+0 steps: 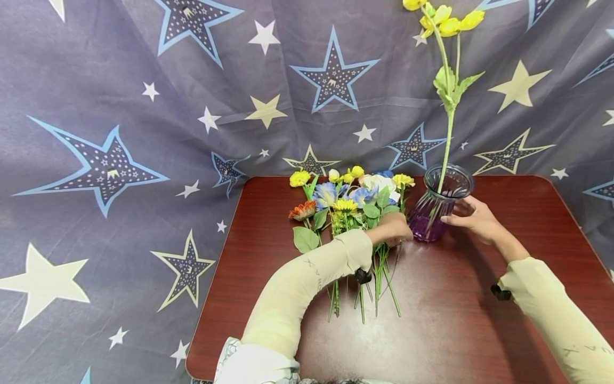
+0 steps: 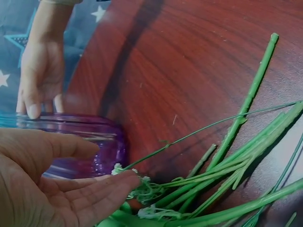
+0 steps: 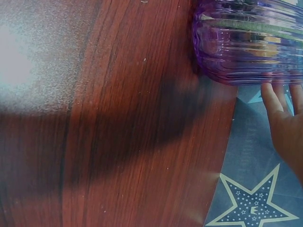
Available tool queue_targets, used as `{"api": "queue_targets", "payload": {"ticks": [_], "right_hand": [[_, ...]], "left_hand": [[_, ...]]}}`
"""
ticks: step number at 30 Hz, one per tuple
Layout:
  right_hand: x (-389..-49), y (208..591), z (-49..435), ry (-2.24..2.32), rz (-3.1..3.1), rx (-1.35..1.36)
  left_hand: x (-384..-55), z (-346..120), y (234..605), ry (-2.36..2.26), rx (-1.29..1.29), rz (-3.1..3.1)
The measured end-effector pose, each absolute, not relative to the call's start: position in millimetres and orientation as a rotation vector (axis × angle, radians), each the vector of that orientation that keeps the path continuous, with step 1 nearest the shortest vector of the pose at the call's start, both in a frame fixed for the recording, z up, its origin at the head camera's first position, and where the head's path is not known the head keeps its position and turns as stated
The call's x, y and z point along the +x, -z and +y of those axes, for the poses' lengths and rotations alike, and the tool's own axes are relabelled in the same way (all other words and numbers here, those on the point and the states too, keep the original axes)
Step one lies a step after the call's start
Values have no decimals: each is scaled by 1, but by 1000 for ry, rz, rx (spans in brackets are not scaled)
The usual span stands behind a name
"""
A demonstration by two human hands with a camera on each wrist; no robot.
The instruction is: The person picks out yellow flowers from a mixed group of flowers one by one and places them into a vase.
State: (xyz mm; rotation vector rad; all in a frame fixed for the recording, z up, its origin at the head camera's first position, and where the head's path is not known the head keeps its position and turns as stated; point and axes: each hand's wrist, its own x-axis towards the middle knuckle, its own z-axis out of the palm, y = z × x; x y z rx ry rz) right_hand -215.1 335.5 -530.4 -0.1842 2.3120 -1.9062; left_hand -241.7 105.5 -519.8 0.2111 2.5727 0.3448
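Observation:
A ribbed purple glass vase point(image 1: 426, 223) stands upright at the table's right side. One tall stem point(image 1: 450, 125) with yellow flowers point(image 1: 449, 26) leans in it, rising well above the rim. My right hand point(image 1: 475, 217) touches the vase's right side, its fingers extended in the right wrist view. On the vase's left, my left hand point(image 2: 61, 184) holds nothing; thumb and fingers are apart and fairly straight. Just below its fingers lie green flower stems point(image 2: 227, 165). They belong to a pile of mixed flowers, among them a blue flower point(image 1: 326, 195) and an orange flower point(image 1: 303, 211).
The red-brown wooden table point(image 1: 455, 320) has rounded corners. Behind it hangs a grey cloth point(image 1: 297, 133) printed with stars. Stem ends from the pile point toward the person, and a leafy stem point(image 1: 305, 239) lies at the pile's left.

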Motion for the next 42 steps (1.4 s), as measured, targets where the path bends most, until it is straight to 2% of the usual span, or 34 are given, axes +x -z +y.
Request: {"api": "queue_targets", "payload": {"ticks": [6, 13, 24, 42], "right_hand": [[-215, 531, 335, 1911, 2311, -189], [-215, 530, 335, 1912, 2301, -182], [-214, 529, 333, 1928, 2287, -181], [-213, 529, 333, 1952, 2252, -161]], "left_hand": [[-225, 101, 505, -414, 181, 2542], [-215, 102, 504, -333, 170, 2584], [-210, 102, 512, -269, 191, 2592], [-210, 107, 524, -342, 70, 2523]]}}
